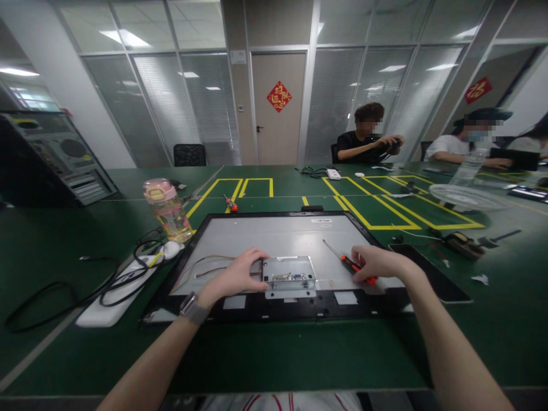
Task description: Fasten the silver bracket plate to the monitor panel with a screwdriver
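Note:
A monitor panel (291, 240) lies flat in front of me, its grey metal back facing up inside a black frame. My left hand (246, 273) grips the left edge of a silver metal bracket (289, 268) that carries a row of ports, thumb and fingers at its near and far corners. Thin cables (205, 260) run leftward from beside that bracket. In my right hand (372, 264) is a screwdriver (351, 264) with a red and black handle, its shaft pointing away to the left over the panel.
Left stand a pink-lidded bottle (168, 211), a white power strip (117, 294) with black cords, and an open computer case (55, 157). Another screwdriver (231, 204) lies beyond the panel. A dark phone-like slab (432, 274) is at right. People sit across the table.

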`<state>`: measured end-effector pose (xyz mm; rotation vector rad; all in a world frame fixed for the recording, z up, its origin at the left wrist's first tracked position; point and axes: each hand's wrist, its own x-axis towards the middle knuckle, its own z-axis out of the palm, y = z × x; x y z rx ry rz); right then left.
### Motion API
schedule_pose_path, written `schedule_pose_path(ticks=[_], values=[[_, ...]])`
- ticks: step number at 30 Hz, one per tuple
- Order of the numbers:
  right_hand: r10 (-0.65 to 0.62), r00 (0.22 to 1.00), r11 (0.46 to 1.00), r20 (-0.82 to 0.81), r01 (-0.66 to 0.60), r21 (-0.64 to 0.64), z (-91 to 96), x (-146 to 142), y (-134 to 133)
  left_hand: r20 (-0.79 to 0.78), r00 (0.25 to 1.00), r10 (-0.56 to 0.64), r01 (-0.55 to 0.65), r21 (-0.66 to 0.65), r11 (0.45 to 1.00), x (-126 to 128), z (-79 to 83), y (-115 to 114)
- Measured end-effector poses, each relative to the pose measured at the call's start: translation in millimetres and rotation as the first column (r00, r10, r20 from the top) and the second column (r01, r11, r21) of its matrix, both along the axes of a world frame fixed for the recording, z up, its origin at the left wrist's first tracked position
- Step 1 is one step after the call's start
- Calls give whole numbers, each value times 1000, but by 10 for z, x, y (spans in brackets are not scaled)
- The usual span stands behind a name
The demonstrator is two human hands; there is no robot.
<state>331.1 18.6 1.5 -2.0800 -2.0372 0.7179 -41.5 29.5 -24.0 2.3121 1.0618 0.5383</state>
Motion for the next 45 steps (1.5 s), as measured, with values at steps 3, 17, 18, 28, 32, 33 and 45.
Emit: schedule_pose_path(ticks=[3,17,18,28,32,33,45], values=[[24,1000,996,-5,-24,84,-9,-55,28,9,1000,11,-11,3,1000,0,-17,-32],[186,134,938,-973,271,217,-44,-975,-1,44,999,9,-11,36,999,-22,-107,-59],[180,93,938,-979,285,199,-65,-1011,-2,43,999,12,-13,33,999,-24,-115,-58],[208,232,882,-950,375,285,-96,-1214,-154,32,999,6,-8,60,998,-16,-111,-58],[260,283,848,-923,391,359,-108,-1315,-216,34,999,7,-10,63,998,-6,-106,-62],[266,290,846,-919,387,367,-112,-1338,-227,36,999,6,-9,63,998,-5,-106,-62],[271,322,848,-907,366,383,-147,-1398,-243,51,999,-6,4,53,999,-9,-140,-45]])
